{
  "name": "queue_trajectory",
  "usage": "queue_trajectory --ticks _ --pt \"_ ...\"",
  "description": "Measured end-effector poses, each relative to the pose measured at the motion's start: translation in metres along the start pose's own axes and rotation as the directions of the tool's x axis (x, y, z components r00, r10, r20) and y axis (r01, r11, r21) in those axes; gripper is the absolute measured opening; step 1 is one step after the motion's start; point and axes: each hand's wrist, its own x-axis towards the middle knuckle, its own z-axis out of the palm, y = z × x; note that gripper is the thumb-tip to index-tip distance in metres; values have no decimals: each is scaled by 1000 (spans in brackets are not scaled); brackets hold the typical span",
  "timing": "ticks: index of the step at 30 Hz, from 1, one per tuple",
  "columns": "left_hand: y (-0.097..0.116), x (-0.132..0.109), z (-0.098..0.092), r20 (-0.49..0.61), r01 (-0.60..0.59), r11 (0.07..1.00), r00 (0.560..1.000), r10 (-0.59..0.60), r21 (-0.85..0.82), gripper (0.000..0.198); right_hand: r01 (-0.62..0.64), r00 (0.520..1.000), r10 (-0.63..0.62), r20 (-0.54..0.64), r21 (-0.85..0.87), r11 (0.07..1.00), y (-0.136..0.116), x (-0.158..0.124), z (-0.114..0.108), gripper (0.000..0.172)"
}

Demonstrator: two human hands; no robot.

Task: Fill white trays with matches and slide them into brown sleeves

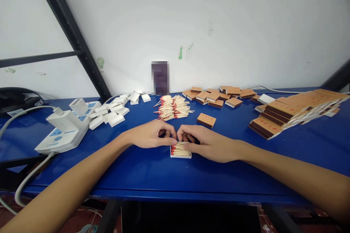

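A small white matchbox tray (181, 157) lies on the blue table, filled with red-tipped matches (179, 149). My left hand (151, 134) is curled at the tray's far left corner, its thumb on the matches there. From the other side, my right hand (209, 142) lays its thumb over the matches at the right, with its bent fingers behind the far wall. Both hands are closed about the tray, and some fingertips are hidden. Beyond them is a loose pile of matches (173, 107). One closed matchbox (206, 120) rests just past my right hand.
Empty white trays (113, 111) are heaped at the left, beside a power strip (65, 134) with plugged-in chargers. Several matchbox sleeves (214, 95) lie along the wall. Stacked orange-brown sleeves (290, 111) stand at the right. A blurred dark panel (160, 78) leans on the wall.
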Motion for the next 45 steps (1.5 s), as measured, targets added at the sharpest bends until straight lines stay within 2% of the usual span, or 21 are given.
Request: queue_trajectory --ticks 6,10,16,18,20,22,23,25,27,29,31,33,35,40,45 --pt "2 -1 1 -52 -47 999 998 47 9 36 -11 1000 12 -24 28 1000 -1 1 1 5" --pt "3 -2 2 -66 -74 993 995 81 92 38 -13 999 14 -40 30 999 -2 1 2 10" --pt "7 -3 5 -76 -38 970 995 57 240 55 -30 998 28 -55 -27 999 -2 1 5 7" --pt "8 -3 7 -75 -32 963 996 54 269 58 -7 995 -6 -97 -128 992 -2 0 1 7" --pt "9 -3 9 -93 -45 947 993 78 318 59 8 980 -84 -182 -383 924 -3 -2 -7 7" --pt "10 -2 10 -120 -62 921 986 117 383 54 -74 950 -149 -273 -664 745 0 -5 -18 11" --pt "10 -1 11 -131 -67 907 982 133 416 50 -151 939 -138 -314 -740 656 2 -8 -24 16" --pt "10 -1 12 -145 -67 882 978 151 467 44 -289 925 -61 -376 -798 529 9 -12 -35 24" --pt "9 0 12 -165 -48 859 975 152 510 44 -362 922 58 -382 -802 474 17 -16 -42 27" --pt "6 1 11 -197 -7 840 971 136 543 45 -381 924 178 -338 -782 493 20 -18 -45 24" --pt "3 1 10 -221 37 828 969 106 560 46 -318 948 222 -230 -737 597 17 -19 -44 18" --pt "0 1 9 -229 66 821 970 80 568 46 -193 980 170 -99 -659 727 9 -18 -41 16" --pt "-1 2 8 -233 80 817 970 68 571 46 -95 994 106 -15 -586 804 0 -18 -37 19" --pt "-2 2 8 -221 76 845 974 51 529 43 -29 999 44 17 -516 856 -9 -16 -30 20" --pt "-2 1 7 -217 74 888 976 30 455 44 -31 997 60 54 -430 903 -10 -15 -32 19"
